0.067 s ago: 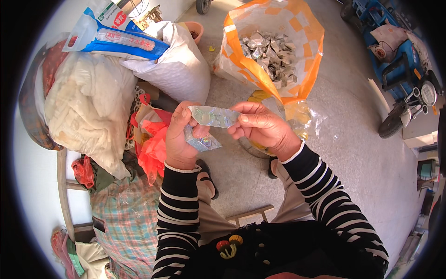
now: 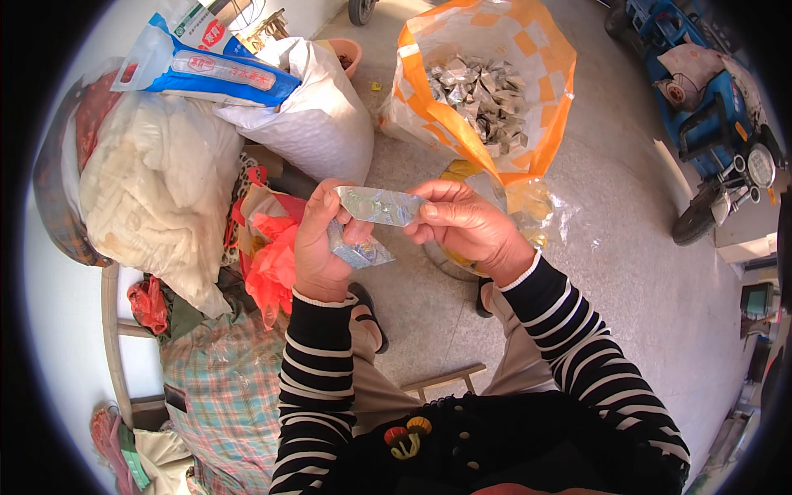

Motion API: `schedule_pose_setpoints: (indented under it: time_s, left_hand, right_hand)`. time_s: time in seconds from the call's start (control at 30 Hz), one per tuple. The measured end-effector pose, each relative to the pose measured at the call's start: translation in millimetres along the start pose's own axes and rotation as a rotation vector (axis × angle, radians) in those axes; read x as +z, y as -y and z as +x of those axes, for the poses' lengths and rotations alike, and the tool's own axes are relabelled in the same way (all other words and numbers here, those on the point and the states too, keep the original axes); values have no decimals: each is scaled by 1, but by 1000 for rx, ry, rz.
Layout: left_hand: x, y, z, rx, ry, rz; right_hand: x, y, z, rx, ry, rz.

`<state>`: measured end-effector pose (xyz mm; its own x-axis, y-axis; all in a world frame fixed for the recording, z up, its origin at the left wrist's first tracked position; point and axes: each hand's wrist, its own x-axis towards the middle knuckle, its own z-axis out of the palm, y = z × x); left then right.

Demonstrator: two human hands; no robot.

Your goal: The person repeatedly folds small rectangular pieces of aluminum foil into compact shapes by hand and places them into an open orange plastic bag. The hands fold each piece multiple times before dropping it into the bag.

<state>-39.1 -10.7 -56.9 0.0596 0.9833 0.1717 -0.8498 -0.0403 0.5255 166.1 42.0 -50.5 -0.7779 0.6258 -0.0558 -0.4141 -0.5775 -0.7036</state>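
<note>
Between my two hands stretches a shiny silver foil strip (image 2: 379,205) with slanted ends. My left hand (image 2: 318,243) pinches its left end, and its lower fingers also keep a stack of similar shiny strips (image 2: 356,247) against the palm. The right end is gripped by the thumb and fingers of my right hand (image 2: 472,221). Beyond my hands stands a wide-mouthed orange and white bag (image 2: 546,124), and many folded silver foil pieces (image 2: 483,95) lie inside it.
Left of my hands are a red plastic bag (image 2: 276,256), a full white sack (image 2: 338,124) with a blue and white package (image 2: 223,74) on top, and a cream cloth heap (image 2: 157,165). A plaid cloth (image 2: 223,379) lies nearer. A blue vehicle (image 2: 709,107) stands at the far right.
The right end of the foil strip has shifted very slightly in my right fingers. Everything else looks the same.
</note>
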Motion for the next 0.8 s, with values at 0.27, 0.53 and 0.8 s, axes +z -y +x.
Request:
schedule_pose_setpoints:
  time_s: [0.27, 0.53, 0.8]
  left_hand:
    - [4, 7, 2, -65, -37, 39]
    - [9, 8, 0, -91, -95, 84]
    - [4, 8, 1, -118, -102, 9]
  right_hand:
    - [-1, -11, 6, -69, -73, -9]
    - [-2, -8, 4, -68, -88, 13]
    - [28, 18, -4, -392, -100, -315]
